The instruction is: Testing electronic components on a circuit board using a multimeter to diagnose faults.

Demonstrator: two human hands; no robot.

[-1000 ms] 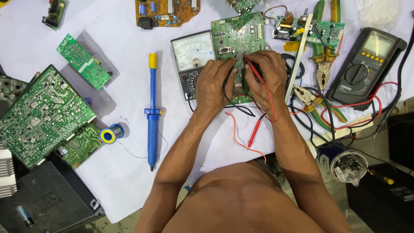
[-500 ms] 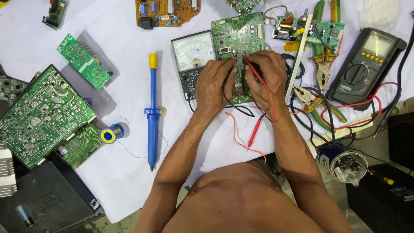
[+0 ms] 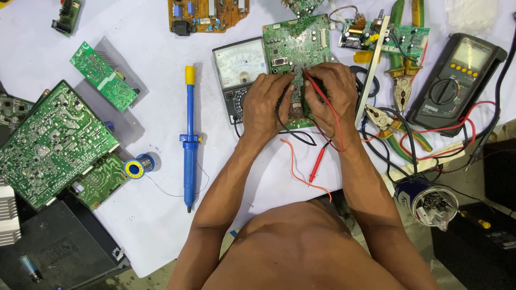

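1. Both hands rest on a green circuit board (image 3: 295,45) lying on the white sheet beside an analog multimeter (image 3: 239,67).
2. The left hand (image 3: 266,104) presses down on the board, fingers curled; what it grips cannot be told.
3. The right hand (image 3: 333,99) pinches a red test probe (image 3: 318,92) against the board.
4. A blue desoldering pump (image 3: 189,139) lies well left.

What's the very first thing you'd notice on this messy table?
Both hands, left hand and right hand, press on a green circuit board at the top middle, with a red probe under the right one. To the left lies a long blue tool with a yellow top; far right sits a dark meter with yellow buttons.
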